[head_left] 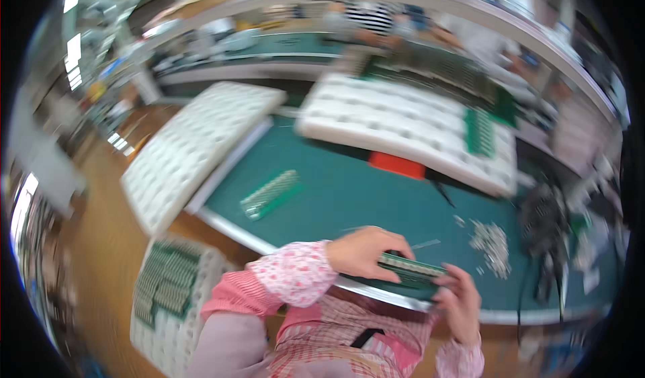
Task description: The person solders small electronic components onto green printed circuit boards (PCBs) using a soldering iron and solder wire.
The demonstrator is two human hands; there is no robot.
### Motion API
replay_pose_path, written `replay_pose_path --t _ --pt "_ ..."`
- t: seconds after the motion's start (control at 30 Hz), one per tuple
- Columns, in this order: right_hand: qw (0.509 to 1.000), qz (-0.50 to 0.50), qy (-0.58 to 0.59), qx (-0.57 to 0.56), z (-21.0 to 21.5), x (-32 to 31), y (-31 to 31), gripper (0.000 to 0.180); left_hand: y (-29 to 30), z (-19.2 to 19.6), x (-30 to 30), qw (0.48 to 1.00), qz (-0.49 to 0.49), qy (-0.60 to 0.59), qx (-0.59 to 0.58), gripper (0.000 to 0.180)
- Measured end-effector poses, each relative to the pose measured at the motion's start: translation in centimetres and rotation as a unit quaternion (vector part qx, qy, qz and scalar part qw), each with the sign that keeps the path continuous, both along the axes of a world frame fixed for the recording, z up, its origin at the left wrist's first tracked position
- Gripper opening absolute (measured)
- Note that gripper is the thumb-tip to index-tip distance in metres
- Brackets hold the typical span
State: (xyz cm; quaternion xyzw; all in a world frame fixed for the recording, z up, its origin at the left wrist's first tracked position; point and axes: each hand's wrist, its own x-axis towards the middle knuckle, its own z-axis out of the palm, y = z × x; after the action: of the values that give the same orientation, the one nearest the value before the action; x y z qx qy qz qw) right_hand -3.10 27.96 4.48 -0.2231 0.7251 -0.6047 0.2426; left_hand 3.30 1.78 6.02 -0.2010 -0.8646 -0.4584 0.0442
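The left hand [366, 252] and right hand [458, 301] both grip one green circuit board [411, 269] by its ends, above the near edge of the green table [363, 196]. At two o'clock lies a pile of small metal parts [492, 242] (blurred). At ten o'clock rests another board [270, 194], white foam trays [195, 146] beyond.

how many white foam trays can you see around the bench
3: one tray leaning off the bench's left end, one lying across the back of the green mat, one low at left holding green boards. More may be hidden.
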Motion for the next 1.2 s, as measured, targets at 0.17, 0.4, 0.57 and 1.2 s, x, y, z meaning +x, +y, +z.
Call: replay_pose_path --t 0.17,0.4,0.57,1.2 --pt "0.999 0.023 -0.019 -0.043 -3.6 -1.7 -2.8 0.027 -3.1 -0.6 -1.5 0.982 -0.011 -0.180 0.051 0.033" --pt "0.982 0.004 -0.188 0.015 -1.6 0.0 -0.8 0.019 -1.8 -1.1 -5.8 0.921 -0.172 -0.334 0.104 0.036" --pt "0.953 -0.116 -0.240 -0.146 -2.5 -0.7 -2.5 0.020 -3.5 -4.9 -5.7 0.813 -0.081 -0.329 0.474 0.033" --pt "0.794 -0.086 0.538 0.269 -3.9 -12.4 -7.8 0.014 -2.9 -5.1 -5.3 0.787 0.052 -0.293 0.541 0.035"
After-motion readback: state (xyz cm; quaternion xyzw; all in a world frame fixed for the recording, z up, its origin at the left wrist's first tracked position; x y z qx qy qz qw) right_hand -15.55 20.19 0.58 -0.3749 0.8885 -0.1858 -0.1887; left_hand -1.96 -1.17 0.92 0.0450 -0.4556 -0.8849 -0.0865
